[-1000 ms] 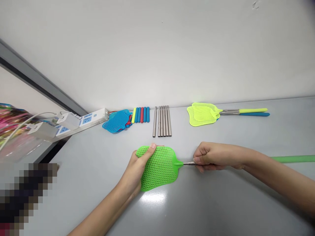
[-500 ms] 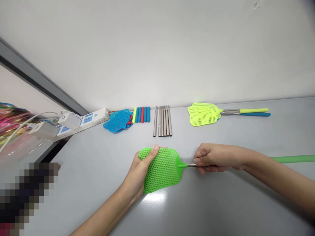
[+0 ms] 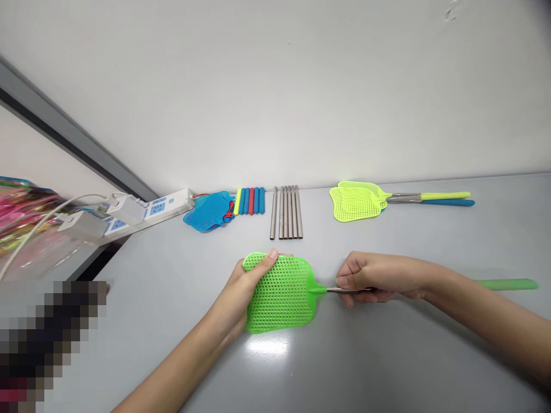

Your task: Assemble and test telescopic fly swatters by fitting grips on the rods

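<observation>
The head-worn view looks forward and down over a grey tabletop [image 3: 400,355].

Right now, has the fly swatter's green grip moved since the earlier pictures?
Yes: against the steel tubes, the green grip slid left, toward the green swatter head, its end now in view.

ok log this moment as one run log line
left hand: grips green fly swatter mesh | right hand: pinches its steel shaft
</observation>
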`<state>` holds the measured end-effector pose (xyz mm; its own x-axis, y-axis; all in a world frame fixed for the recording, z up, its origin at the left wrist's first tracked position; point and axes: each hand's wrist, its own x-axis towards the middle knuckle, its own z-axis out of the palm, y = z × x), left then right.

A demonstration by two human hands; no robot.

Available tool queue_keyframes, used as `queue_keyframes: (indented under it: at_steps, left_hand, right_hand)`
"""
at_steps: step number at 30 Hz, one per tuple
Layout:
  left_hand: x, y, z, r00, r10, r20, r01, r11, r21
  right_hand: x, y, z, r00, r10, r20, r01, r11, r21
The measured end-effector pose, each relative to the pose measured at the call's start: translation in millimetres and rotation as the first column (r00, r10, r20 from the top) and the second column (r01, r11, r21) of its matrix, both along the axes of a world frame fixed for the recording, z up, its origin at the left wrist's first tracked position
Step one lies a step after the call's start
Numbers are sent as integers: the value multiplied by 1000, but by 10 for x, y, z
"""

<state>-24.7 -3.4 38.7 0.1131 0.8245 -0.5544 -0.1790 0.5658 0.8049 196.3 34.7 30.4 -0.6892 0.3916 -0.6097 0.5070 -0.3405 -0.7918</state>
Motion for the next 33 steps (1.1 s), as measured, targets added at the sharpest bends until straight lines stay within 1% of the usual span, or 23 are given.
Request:
queue_keyframes:
  at_steps: [4, 6, 9, 12, 15, 18, 19, 21, 26, 29, 33]
  left_hand:
    - [-102, 54, 57, 998, -46, -54, 51, 993, 102]
    - [-151, 79, 63, 996, -59, -71, 69, 988, 140]
    - [-211, 114, 66, 995, -66, -69, 76, 985, 155]
    - [-266, 153, 78, 996, -62, -66, 72, 986, 149]
    - [-330, 209, 106, 997, -22, -72, 33, 988, 151]
    - [-395, 275, 138, 994, 73, -80, -59, 986, 158]
    - [-413, 295, 145, 990, 116, -82, -101, 981, 166]
    - [-445, 330, 153, 982, 160, -96, -143, 977, 159]
    - [-520, 388, 146, 971, 192, -140, -172, 975, 142]
    - [-564, 414, 146, 955, 238, -174, -214, 966, 146]
    - [-575, 426, 152, 951, 229, -208, -206, 971, 125]
  right_hand:
    - [-30, -14, -28, 995, -39, -93, 36, 999, -32]
    - [-40, -20, -21, 992, -46, -114, 44, 999, -22]
    - [-41, -16, 6, 992, -21, -123, 26, 999, 40]
    - [-5, 19, 28, 996, 3, -90, 6, 995, 97]
    - [85, 94, 53, 999, 19, -35, -14, 990, 140]
    - [217, 190, 101, 999, 40, 3, -39, 976, 213]
    - [264, 222, 121, 998, 57, 12, -58, 973, 224]
    - [356, 282, 155, 998, 63, 24, -67, 971, 231]
    - [545, 399, 188, 997, 10, 77, -31, 961, 275]
    - [617, 433, 218, 993, 10, 121, -47, 951, 306]
    - [652, 444, 259, 986, 30, 163, -81, 944, 319]
